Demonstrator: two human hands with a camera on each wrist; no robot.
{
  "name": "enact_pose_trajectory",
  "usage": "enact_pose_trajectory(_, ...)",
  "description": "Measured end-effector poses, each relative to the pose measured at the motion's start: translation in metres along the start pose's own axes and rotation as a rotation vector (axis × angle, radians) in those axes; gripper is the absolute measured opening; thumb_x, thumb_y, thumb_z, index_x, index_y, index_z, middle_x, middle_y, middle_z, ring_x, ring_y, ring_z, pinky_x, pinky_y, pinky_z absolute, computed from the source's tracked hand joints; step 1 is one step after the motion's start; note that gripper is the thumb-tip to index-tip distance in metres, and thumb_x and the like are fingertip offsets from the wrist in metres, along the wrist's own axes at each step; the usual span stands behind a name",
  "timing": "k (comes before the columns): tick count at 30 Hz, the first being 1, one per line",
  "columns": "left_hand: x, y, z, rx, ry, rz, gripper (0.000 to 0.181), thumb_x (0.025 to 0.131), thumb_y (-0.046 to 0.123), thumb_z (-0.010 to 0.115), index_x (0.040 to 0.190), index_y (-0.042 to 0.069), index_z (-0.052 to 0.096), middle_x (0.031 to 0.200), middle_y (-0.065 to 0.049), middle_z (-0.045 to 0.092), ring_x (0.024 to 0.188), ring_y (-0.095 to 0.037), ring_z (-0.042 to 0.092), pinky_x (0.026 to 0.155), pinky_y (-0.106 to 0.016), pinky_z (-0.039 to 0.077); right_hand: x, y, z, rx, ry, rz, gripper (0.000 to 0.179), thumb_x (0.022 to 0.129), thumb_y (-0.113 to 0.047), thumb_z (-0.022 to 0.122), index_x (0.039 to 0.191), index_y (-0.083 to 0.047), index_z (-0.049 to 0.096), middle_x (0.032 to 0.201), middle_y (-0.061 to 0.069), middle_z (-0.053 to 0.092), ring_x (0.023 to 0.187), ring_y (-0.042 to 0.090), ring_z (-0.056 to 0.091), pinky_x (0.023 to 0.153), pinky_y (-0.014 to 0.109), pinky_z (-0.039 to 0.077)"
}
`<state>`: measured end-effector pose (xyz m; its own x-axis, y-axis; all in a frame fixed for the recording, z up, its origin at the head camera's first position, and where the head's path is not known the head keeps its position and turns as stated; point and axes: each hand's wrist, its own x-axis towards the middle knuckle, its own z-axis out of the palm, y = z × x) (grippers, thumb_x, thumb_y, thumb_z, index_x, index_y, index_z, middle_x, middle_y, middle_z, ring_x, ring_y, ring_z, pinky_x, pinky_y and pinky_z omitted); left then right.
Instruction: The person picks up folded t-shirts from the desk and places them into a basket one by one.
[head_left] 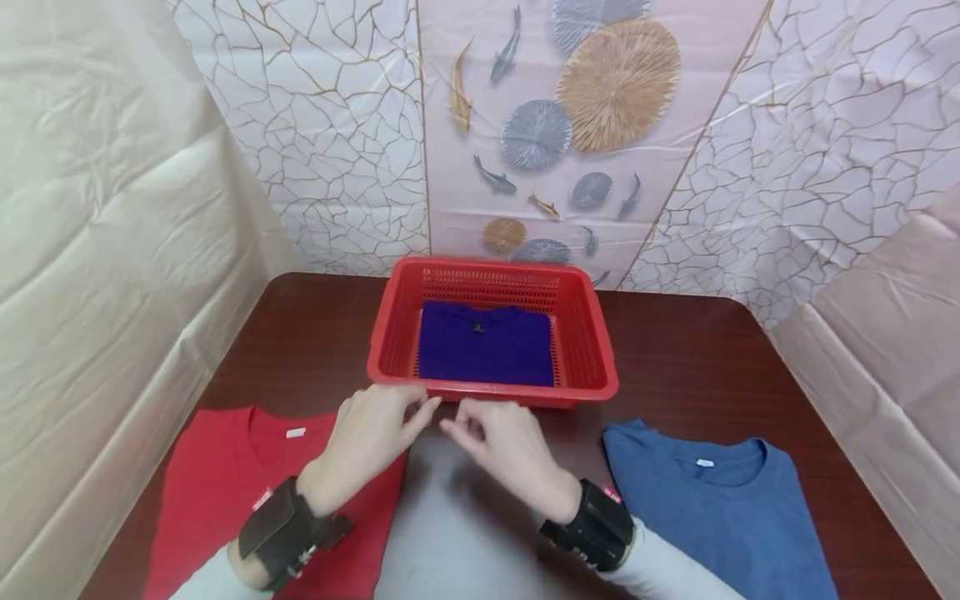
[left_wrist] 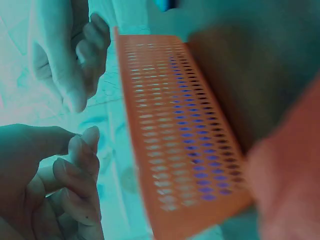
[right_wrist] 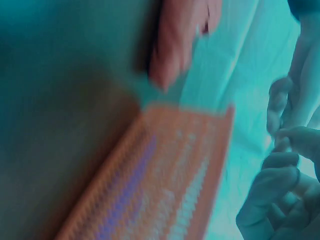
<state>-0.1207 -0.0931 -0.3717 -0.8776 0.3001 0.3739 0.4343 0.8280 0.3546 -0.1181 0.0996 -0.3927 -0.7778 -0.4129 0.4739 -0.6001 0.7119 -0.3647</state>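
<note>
A basket (head_left: 495, 390) sits at the middle of the worktop's (head_left: 322, 333) far side, just before a back sheet (head_left: 367, 158), with one shirt (head_left: 487, 350) lying inside it. Nearer the viewer, a second shirt (head_left: 217, 500) lies on the worktop to the left and a third shirt (head_left: 735, 517) to the right. Between these two, before the basket's near rim, are the left hand (head_left: 371, 429) and, beside it, the right hand (head_left: 510, 446).

Fish-patterned backdrop (head_left: 517, 196) behind reddish-brown table (head_left: 671, 354)

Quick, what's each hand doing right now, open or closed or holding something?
Left hand: curled closed, nothing seen in it.
Right hand: curled closed, nothing seen in it.
</note>
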Motion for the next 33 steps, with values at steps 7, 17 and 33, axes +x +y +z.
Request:
enact_pose_trajectory(7,-0.056,-0.035,0.006,0.078,-0.135,-0.213,0.024,0.081,0.033,0.065,0.062,0.024,0.055,0.044,0.007,0.037,0.039,-0.01,0.032,0.035,-0.026,0.028,-0.021,-0.016,0.037,-0.008,-0.211,-0.028,0.01,0.083,-0.031,0.065,0.079,-0.022,0.065,0.062,-0.014,0.052,0.052,-0.004,0.042,0.042,0.018,0.037)
enact_pose_trajectory(17,-0.141,-0.123,-0.026,0.204,0.093,-0.427,0.024,0.078,0.026,0.069,0.098,0.013,0.065,0.102,-0.015,0.058,0.093,-0.037,0.049,0.053,-0.057,0.046,-0.026,-0.027,0.061,-0.16,-0.465,-0.021,0.038,0.085,-0.04,0.061,0.112,-0.015,0.065,0.088,0.001,0.054,0.071,0.014,0.055,0.047,0.029,0.047)
enact_pose_trajectory(33,-0.173,-0.197,-0.065,0.044,-0.311,-0.759,0.073,0.085,0.057,0.05,0.106,-0.013,0.046,0.079,-0.026,0.058,0.07,-0.037,0.055,0.061,-0.049,0.045,-0.004,-0.043,0.093,0.905,-0.555,0.543,0.048,0.087,-0.016,0.059,0.126,0.01,0.046,0.104,0.018,0.067,0.084,0.018,0.064,0.078,0.038,0.055)
